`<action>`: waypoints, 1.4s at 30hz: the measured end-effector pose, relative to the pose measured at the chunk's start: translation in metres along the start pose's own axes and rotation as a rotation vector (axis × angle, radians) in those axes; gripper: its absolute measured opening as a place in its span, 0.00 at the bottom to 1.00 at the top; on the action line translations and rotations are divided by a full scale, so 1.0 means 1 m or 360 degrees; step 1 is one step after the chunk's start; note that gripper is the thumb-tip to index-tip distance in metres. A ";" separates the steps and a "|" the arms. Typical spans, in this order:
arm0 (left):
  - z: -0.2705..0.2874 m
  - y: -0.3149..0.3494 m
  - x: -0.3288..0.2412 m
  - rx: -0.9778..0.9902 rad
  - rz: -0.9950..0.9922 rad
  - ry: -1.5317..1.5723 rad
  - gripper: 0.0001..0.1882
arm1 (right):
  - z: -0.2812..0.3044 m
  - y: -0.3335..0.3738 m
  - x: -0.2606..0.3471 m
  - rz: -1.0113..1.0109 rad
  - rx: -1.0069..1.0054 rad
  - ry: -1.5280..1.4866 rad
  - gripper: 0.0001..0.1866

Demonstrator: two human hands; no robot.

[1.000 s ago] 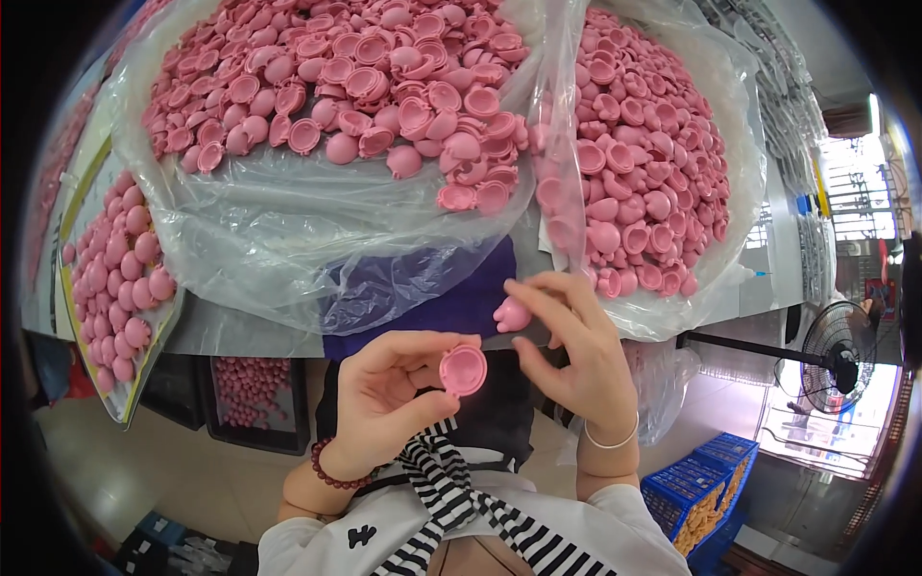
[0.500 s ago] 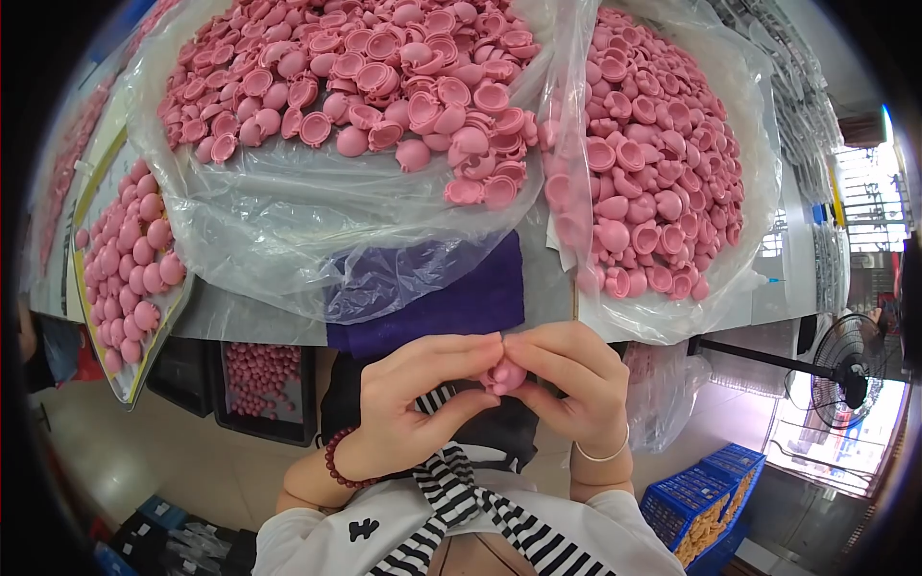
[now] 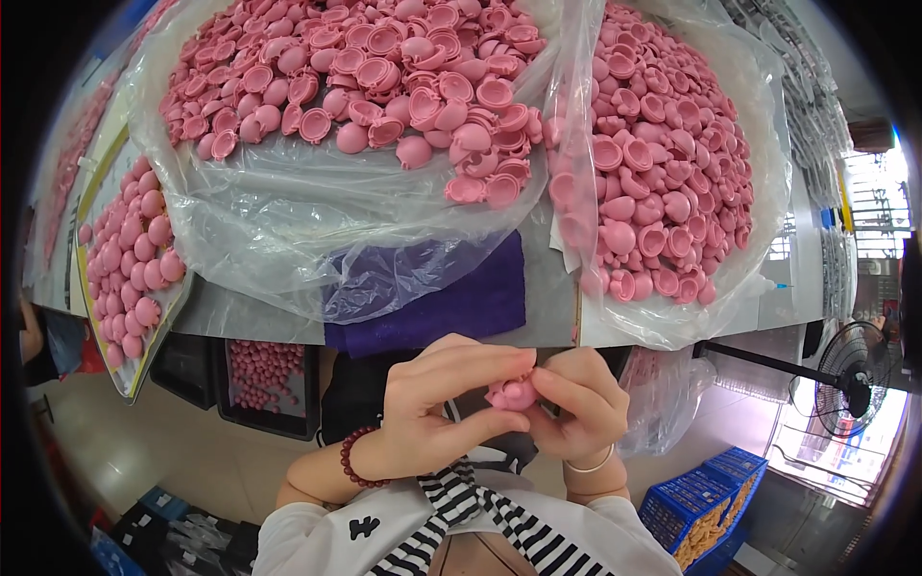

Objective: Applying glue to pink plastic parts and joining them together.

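Between my two hands is a small pink plastic piece (image 3: 511, 395), rounded with little bumps, held just in front of the table edge. My left hand (image 3: 437, 408) grips it from the left, thumb below and fingers above. My right hand (image 3: 584, 403) pinches it from the right with thumb and forefinger. Across the table lie many pink half shells (image 3: 379, 72) on a clear plastic sheet (image 3: 317, 206). A second heap of pink shells and rounded pieces (image 3: 663, 163) fills a clear bag at the right.
A purple cloth (image 3: 451, 307) hangs over the table's front edge. At the left stands a yellow-edged tray (image 3: 144, 370) of closed pink balls. Below the table, a black bin (image 3: 312, 422) holds small pink pieces. A fan (image 3: 853, 379) and blue crates (image 3: 672, 504) are on the right.
My hands have moved slightly right and down with the pink piece. It has been turned, and my right fingers have curled in more closely.
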State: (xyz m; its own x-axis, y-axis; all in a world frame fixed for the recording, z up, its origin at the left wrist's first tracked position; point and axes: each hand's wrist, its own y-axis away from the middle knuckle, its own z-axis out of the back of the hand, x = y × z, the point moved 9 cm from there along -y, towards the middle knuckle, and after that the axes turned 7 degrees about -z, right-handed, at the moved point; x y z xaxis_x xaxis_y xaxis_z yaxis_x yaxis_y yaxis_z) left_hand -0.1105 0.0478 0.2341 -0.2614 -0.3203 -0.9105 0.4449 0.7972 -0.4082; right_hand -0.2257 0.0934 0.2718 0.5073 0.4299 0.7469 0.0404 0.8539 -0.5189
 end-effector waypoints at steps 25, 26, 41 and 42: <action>0.102 -0.013 -0.046 -0.0242 -0.0266 -0.0712 0.12 | 0.036 0.008 -0.015 -0.0219 -0.0125 -0.0218 0.27; 0.150 0.001 -0.059 -0.0630 -0.0176 -0.1303 0.10 | 0.088 0.037 -0.033 -0.0260 -0.0693 -0.0219 0.31; 0.148 -0.098 0.003 0.0081 -0.0175 -0.2203 0.13 | 0.325 0.047 -0.221 -0.1056 -0.1034 0.0838 0.26; 0.152 -0.098 0.007 0.0058 -0.0101 -0.2272 0.12 | 0.319 0.044 -0.214 -0.1156 -0.1005 0.0959 0.24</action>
State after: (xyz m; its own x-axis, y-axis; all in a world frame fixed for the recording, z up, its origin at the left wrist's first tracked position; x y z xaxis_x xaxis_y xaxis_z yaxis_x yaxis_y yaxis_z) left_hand -0.0257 -0.1106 0.2575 0.7799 -0.6031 -0.1673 0.4921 0.7561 -0.4316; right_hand -0.6072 0.1322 0.2216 0.5115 -0.4637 0.7234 0.8343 0.4695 -0.2890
